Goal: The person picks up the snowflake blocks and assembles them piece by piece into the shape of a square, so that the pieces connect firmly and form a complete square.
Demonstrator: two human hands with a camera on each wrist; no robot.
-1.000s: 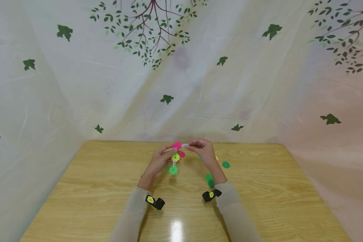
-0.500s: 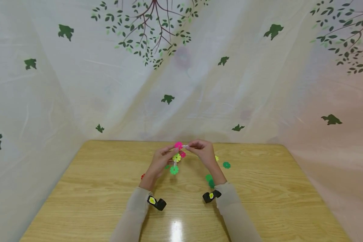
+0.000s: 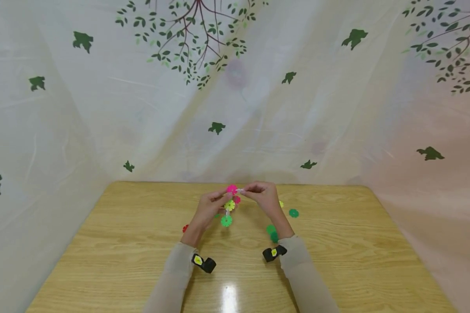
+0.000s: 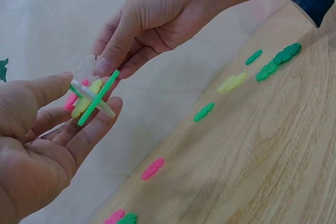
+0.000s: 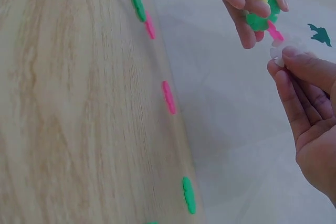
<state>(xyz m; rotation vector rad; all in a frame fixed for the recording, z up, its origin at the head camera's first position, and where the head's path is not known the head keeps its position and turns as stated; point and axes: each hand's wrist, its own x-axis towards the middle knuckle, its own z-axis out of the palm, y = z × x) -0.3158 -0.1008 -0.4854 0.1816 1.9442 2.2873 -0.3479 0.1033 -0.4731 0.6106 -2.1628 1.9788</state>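
Observation:
Above the far part of the table, my left hand (image 3: 209, 210) holds a cluster of interlocking flower-shaped plastic discs. In the head view a pink disc (image 3: 232, 189) is on top, a yellow disc (image 3: 229, 205) below it, and a green disc (image 3: 226, 221) hangs lowest. My right hand (image 3: 264, 196) pinches a white disc (image 5: 278, 53) between thumb and fingertips, its edge at the pink disc (image 5: 274, 31). From the left wrist view, the left thumb and fingers grip the cluster around a bright green disc (image 4: 98, 98). Part of the cluster is hidden behind the fingers.
Loose discs lie on the wooden table (image 3: 141, 261): a dark green disc (image 3: 293, 213) and overlapping green discs (image 3: 273, 234) on the right, a red disc (image 3: 186, 228) by the left wrist, a pink disc (image 4: 153, 169) near the far edge. A patterned cloth (image 3: 160, 121) hangs behind.
Both hands keep their holds; the left hand and cluster have shifted slightly right, closer to the right hand. The red disc by the left wrist has come into view.

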